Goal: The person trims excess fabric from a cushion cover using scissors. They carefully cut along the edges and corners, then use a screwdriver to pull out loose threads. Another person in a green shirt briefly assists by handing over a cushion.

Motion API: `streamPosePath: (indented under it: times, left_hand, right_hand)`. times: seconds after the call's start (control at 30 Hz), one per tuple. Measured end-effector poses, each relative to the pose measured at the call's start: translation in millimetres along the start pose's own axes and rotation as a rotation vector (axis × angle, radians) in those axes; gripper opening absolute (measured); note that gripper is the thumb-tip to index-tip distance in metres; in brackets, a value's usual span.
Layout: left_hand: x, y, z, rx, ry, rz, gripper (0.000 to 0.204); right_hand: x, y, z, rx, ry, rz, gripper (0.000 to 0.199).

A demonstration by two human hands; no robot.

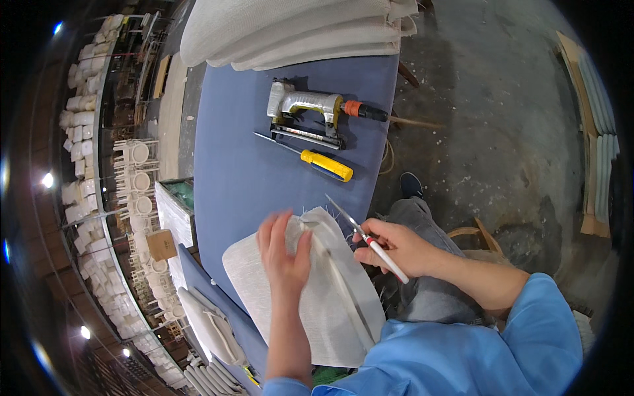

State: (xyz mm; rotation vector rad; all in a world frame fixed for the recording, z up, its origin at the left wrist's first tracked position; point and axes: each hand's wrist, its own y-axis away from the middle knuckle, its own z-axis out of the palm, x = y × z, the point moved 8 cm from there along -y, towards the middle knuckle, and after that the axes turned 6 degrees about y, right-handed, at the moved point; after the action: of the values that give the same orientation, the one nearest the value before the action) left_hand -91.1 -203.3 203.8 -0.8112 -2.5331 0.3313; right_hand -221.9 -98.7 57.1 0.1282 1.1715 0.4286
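Note:
My left hand (284, 254) presses flat on a white fabric-covered seat pad (330, 310) that lies on the near end of the blue table (238, 178). My right hand (396, 247) grips a pair of scissors with white handles (366, 239). Their blades are apart and point up-left, at the frayed top edge of the pad's fabric. Both forearms come from blue sleeves at the lower edge.
A pneumatic staple gun (307, 112) and a yellow-handled screwdriver (317, 162) lie farther up the table. Stacked white upholstered pads (290, 30) cover the far end. More pads (208, 330) sit lower left. Concrete floor lies to the right, and shelves of white chair parts stand at left.

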Motion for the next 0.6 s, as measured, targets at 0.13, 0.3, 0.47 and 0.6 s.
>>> streamPosePath:
  times: [0.13, 0.3, 0.47, 0.6]
  left_hand:
    - [-41, -7, 60, -0.496, -0.046, -0.071, 0.013]
    - [25, 35, 54, -0.598, 0.204, 0.17, 0.014]
    - [84, 108, 41, -0.568, 0.565, -0.162, 0.011]
    - [70, 222, 86, -0.904, 1.034, -1.104, 0.026]
  right_hand:
    - [-3, 15, -21, 0.024, -0.094, 0.069, 0.042]
    - [17, 46, -33, 0.058, -0.268, 0.102, 0.037]
    - [31, 59, -29, 0.013, -0.237, 0.123, 0.041]
    - [24, 75, -12, -0.092, -0.432, 0.125, 0.039]
